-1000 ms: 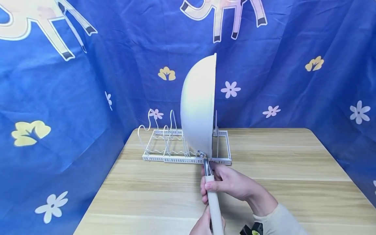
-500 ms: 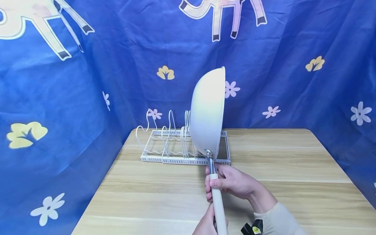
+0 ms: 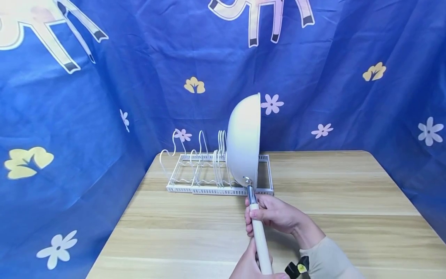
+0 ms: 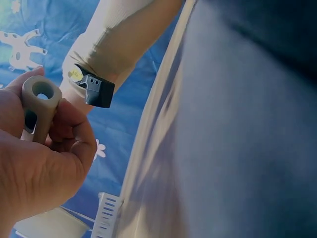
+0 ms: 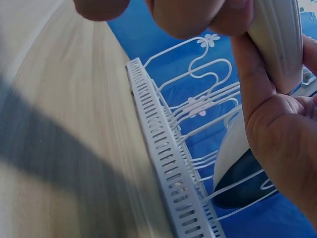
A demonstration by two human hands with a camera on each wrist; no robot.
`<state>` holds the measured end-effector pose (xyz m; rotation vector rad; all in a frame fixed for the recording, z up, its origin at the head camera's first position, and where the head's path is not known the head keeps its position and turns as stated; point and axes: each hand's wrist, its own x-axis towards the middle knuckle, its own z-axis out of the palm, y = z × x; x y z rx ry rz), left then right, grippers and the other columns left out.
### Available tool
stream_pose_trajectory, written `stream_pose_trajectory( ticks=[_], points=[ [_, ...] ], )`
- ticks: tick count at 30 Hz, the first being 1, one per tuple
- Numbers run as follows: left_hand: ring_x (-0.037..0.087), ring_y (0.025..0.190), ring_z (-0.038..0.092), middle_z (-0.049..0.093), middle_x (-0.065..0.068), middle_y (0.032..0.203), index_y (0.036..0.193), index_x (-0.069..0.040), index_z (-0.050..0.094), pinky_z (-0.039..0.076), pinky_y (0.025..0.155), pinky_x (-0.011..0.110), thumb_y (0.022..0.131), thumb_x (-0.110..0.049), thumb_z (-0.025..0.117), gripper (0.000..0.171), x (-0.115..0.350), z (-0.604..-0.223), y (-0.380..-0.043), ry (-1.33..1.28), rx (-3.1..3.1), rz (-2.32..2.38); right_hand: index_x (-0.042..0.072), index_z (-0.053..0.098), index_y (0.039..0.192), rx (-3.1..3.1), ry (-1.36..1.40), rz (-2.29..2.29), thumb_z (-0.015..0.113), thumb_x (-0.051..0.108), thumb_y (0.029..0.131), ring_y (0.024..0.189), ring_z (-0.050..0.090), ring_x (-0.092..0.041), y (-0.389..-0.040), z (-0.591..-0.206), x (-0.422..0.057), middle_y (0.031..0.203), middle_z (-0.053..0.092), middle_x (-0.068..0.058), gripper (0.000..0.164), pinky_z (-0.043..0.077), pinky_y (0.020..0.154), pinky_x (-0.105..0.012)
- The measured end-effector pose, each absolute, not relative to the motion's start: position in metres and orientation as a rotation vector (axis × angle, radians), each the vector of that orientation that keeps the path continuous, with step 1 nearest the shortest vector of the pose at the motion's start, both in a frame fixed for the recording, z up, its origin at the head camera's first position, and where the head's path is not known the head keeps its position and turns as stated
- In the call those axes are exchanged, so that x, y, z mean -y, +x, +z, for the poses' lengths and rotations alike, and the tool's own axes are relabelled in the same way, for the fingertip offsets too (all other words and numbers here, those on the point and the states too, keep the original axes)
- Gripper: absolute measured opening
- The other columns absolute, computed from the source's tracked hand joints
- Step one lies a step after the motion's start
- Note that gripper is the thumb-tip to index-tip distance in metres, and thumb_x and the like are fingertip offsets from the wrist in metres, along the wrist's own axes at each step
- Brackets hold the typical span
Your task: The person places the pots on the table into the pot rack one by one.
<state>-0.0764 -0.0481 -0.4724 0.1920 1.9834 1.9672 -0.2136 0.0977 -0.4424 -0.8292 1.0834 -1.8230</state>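
Note:
A white wok point(image 3: 244, 141) stands on edge at the right part of a white wire rack point(image 3: 217, 190), its rounded bottom facing left. Its long cream handle point(image 3: 260, 240) slopes down toward me. Near the metal neck, my right hand point(image 3: 278, 217) grips the handle, thumb on top. Lower down, my left hand point(image 3: 248, 263) holds the handle's end; in the left wrist view the hollow handle tip point(image 4: 42, 96) shows between thumb and fingers. In the right wrist view, the wok's lower edge point(image 5: 237, 191) lies among the rack's wires; whether it rests on the base I cannot tell.
The rack's wire dividers point(image 3: 198, 162) rise to the left of the wok. Beneath is a wooden table point(image 3: 174, 228). A blue patterned curtain point(image 3: 156, 77) hangs behind and at both sides. A black wrist camera point(image 3: 297, 267) sits on the right wrist.
The wok first shifts right, tilting slightly, then comes back a little left and more upright. Its top edge drops steadily. Both hands keep their grip on the handle.

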Motion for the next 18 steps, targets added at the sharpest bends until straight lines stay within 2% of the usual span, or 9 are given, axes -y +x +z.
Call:
stream_pose_trajectory(
  ticks=[10, 18],
  points=[
    [0.001, 0.057, 0.054, 0.058, -0.011, 0.071, 0.141, -0.018, 0.037, 0.047, 0.057, 0.016, 0.075, -0.019, 0.089, 0.084, 0.048, -0.480, -0.080, 0.168, -1.890, 2.001, 0.006, 0.035, 0.120, -1.074, -0.766, -1.842, 0.043, -0.001, 0.102, 0.088, 0.074, -0.018, -0.221, -0.457, -0.098, 0.097, 0.071, -0.002, 0.021, 0.061, 0.088, -0.044],
    [0.001, 0.059, 0.053, 0.055, -0.012, 0.074, 0.131, -0.027, 0.045, 0.046, 0.058, 0.018, 0.073, -0.025, 0.089, 0.073, 0.047, -0.487, -0.084, 0.181, -2.014, 1.926, 0.005, 0.034, 0.121, -1.047, -0.771, -1.843, 0.043, 0.000, 0.103, 0.091, 0.074, -0.018, -0.226, -0.466, -0.098, 0.100, 0.071, -0.002, 0.021, 0.061, 0.089, -0.044]
  ],
)
